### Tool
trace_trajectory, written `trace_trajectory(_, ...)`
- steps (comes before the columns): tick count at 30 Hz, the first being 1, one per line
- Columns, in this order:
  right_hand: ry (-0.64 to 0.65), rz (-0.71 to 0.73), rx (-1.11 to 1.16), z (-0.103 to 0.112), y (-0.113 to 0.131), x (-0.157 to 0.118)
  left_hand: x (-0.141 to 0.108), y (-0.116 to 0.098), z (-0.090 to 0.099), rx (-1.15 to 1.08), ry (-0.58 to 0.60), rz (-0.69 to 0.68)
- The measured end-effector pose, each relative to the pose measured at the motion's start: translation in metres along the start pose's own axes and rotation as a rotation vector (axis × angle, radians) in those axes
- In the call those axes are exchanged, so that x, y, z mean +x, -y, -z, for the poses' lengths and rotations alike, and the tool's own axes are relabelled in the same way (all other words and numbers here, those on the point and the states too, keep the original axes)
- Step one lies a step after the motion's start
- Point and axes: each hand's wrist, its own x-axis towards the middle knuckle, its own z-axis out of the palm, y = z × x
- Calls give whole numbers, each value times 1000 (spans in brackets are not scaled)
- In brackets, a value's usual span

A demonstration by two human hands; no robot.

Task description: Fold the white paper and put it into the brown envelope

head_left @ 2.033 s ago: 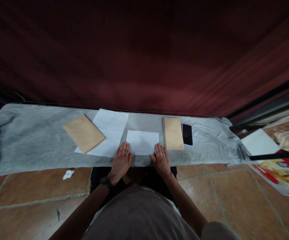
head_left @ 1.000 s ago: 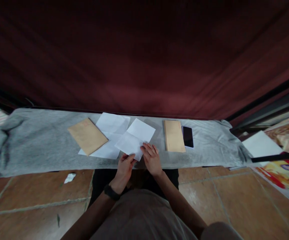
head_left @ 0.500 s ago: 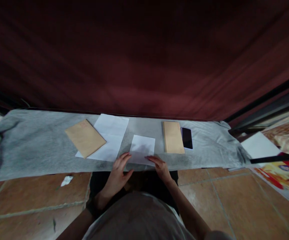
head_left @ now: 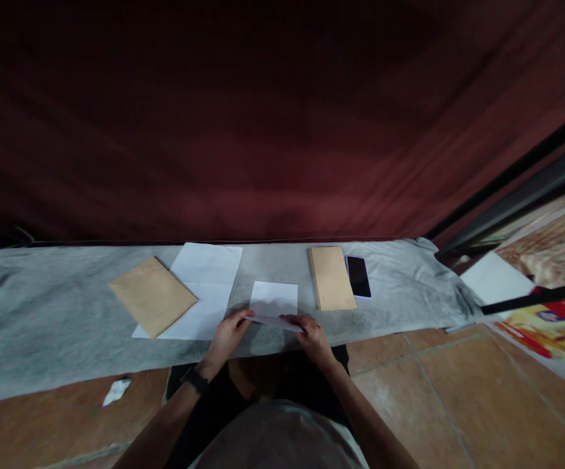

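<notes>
A small sheet of white paper (head_left: pixel 275 297) lies in front of me on a grey cloth, its near part lifted or folded up towards me. My left hand (head_left: pixel 231 332) pinches its near left corner between thumb and fingers. At the near right corner, my right hand (head_left: pixel 311 335) grips the same paper. To the left, larger white sheets (head_left: pixel 208 280) lie flat, partly under a brown envelope (head_left: pixel 152 296). A stack of brown envelopes (head_left: pixel 332 279) sits to the right of the paper, with a dark-screened phone (head_left: pixel 358 276) beside it.
The grey cloth (head_left: pixel 399 280) covers a long narrow surface, with a dark red curtain (head_left: pixel 282 163) hanging behind it. On the right stand a white panel (head_left: pixel 497 280) and a colourful printed box (head_left: pixel 550 335). A white scrap (head_left: pixel 116 391) lies on the tiled floor.
Both hands have gone from resting on the small paper's near edge to gripping its near corners, and that edge has come up. The camera view has shifted slightly.
</notes>
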Motion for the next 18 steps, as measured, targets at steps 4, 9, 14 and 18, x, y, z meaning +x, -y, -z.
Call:
trace_trajectory(4, -12, -46, -125, 0, -3, 1, -11, -3, -1, 31, -20, 28)
trace_trajectory(9, -14, -107, -194, -5, -4, 6, -18, -8, -7, 3, -91, 77)
trace_trajectory(14, -66, -196, -243, -12, 3, 16, -7, -11, -12, 12, -125, 146)
trace_trajectory(18, -81, -266, -339, -18, 11, 21, 0, -15, -15, 70, -170, 190)
